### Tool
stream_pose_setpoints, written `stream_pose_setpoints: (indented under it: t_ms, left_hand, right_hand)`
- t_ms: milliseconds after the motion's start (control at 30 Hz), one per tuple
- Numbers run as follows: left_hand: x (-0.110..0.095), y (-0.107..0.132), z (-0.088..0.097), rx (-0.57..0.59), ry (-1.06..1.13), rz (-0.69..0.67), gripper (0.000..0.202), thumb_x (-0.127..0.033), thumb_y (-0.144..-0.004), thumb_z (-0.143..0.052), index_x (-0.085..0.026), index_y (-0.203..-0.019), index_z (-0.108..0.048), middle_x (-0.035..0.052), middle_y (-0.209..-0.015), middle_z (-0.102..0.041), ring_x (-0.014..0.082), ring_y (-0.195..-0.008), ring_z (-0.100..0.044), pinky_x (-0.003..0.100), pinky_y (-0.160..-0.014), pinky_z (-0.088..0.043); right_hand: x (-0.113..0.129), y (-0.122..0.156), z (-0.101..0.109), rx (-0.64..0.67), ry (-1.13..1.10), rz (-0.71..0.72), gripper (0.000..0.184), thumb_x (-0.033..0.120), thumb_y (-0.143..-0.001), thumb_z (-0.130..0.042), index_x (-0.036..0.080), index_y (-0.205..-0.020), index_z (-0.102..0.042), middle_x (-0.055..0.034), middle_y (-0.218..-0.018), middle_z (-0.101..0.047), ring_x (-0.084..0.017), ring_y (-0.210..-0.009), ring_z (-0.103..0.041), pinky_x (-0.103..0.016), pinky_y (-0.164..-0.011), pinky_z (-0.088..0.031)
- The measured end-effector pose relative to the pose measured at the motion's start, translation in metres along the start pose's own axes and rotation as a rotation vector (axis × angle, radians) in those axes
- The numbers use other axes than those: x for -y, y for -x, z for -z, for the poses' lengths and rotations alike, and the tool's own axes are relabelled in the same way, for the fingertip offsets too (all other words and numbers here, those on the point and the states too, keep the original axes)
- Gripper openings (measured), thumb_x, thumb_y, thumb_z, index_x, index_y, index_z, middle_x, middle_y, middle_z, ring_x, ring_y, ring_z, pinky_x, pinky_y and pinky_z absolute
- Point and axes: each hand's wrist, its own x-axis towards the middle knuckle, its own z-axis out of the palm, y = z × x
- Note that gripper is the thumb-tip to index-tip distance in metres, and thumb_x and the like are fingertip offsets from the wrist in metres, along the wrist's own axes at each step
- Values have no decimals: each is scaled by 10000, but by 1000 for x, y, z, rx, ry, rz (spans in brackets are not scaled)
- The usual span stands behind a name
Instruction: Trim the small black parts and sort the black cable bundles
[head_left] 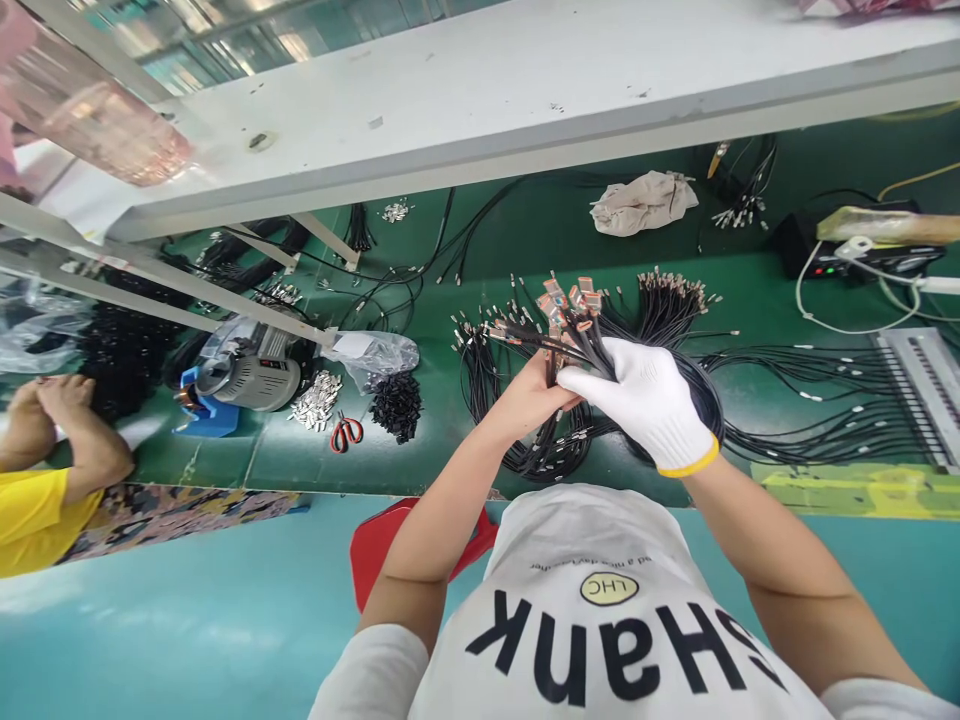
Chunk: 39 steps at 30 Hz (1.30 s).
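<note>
Far L: yellow sleeve (30,515) of a co-worker, co-worker's hands (66,398) together near bench edge; whether they grip anything, cannot tell. Above: pink-tinted clear cup (112,130) on white shelf (487,100), which spans top of view. Blk heap (127,345) lies just beside said co-worker.

Moving R: blue holder (214,415), then grey machine (259,380), both on green bench (439,440). Pile of small white pcs (316,400) next; red-handled cutters (346,432) near it. Clear plastic bag (379,355) lies just behind small blk pcs (396,405), also piled. Red item (375,550) below bench edge, partly hidden by arm.

Ctr: L cable bundle (480,375) on bench, ends twd rear. L hand (536,395) bare, closed round lower part of held cables (592,345). R hand (637,395) in white glove w/ yellow cuff, closed on same bunch, thumb laid across it; hands touching. Held cables are above the bench at ctr, orange-marked ends fanned up & away from wearer. Coiled cables (551,458) lie below hands.

R side: beige cloth (645,203) twd rear; R cable bundle (671,305) nearer, tips also twd rear. Blk box (806,245) w/ red & green lights lit. Loose cable runs (810,415) extend to grey slotted rack (919,390), far R; yellow tape (855,490) along front edge of bench
</note>
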Motion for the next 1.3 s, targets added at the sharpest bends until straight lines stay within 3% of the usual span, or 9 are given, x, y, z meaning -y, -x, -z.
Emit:
stream_pose_setpoints:
  t_ms: [167, 433, 533, 667, 833, 1000, 1133, 1300]
  left_hand:
    - [0, 0, -5, 2, -2, -34, 179, -160, -747, -651, -193, -770, -477, -61, -584, -477, 80, -540, -416, 243, -544, -342]
    - [-2, 3, -4, 105, -116, -8, 270, -344, -887, -669, -165, -749, -522, -7, -627, -565, 95, -614, -529, 258, -644, -429]
    - [-2, 4, -4, 80, -103, 39, 257, -367, -890, -676, -156, -815, -552, -47, -571, -491, 70, -528, -450, 242, -551, -356]
    - [-2, 5, -5, 106, -65, 95, 270, -390, -892, -673, -139, -959, -596, -71, -570, -450, 56, -477, -392, 233, -488, -290]
    - [-5, 6, -5, 125, -118, 46, 282, -330, -912, -620, -183, -729, -465, -54, -526, -479, 71, -500, -449, 251, -564, -375]
    - [-3, 6, -5, 117, -134, 2, 298, -311, -909, -585, -194, -679, -436, -51, -527, -464, 77, -522, -445, 258, -596, -393]
    - [-2, 6, -4, 108, -206, 22, 314, -246, -844, -580, -192, -583, -414, -41, -512, -445, 77, -529, -424, 250, -572, -362]
    - [-4, 9, -4, 73, -254, 35, 294, -258, -843, -574, -179, -583, -461, -22, -538, -492, 90, -561, -455, 246, -578, -369]
  right_hand:
    - [-1, -2, -1, -7, 11, -27, 384, 547, -840, -662, 184, -719, -631, 16, -641, -574, -133, -615, -490, -262, -555, -333]
    - [1, 2, 9, -145, -184, -63, 283, 467, -825, -698, 188, -784, -718, -15, -729, -649, -175, -714, -579, -281, -662, -460]
    - [4, 2, 11, -173, -289, -56, 287, 428, -822, -700, 186, -960, -770, -14, -752, -670, -157, -665, -582, -275, -633, -475]
    - [4, 2, 13, -174, -372, -27, 457, 372, -869, -638, 198, -1286, -713, 7, -730, -673, -120, -560, -544, -262, -593, -477]
    - [0, 3, 14, 5, -224, 42, 398, 425, -870, -665, 187, -1170, -772, 10, -669, -661, -140, -595, -566, -253, -593, -465]
    - [3, 5, 19, 4, -191, 107, 383, 399, -901, -620, 196, -1201, -747, 9, -749, -695, -135, -603, -577, -259, -643, -480]
    - [3, 5, 19, 85, -54, 215, 280, 380, -882, -642, 199, -1033, -794, 6, -717, -696, -151, -627, -603, -258, -630, -458]
    - [4, 8, 19, 32, -65, 256, 335, 364, -894, -637, 241, -1182, -754, 8, -786, -726, -158, -635, -615, -268, -634, -462]
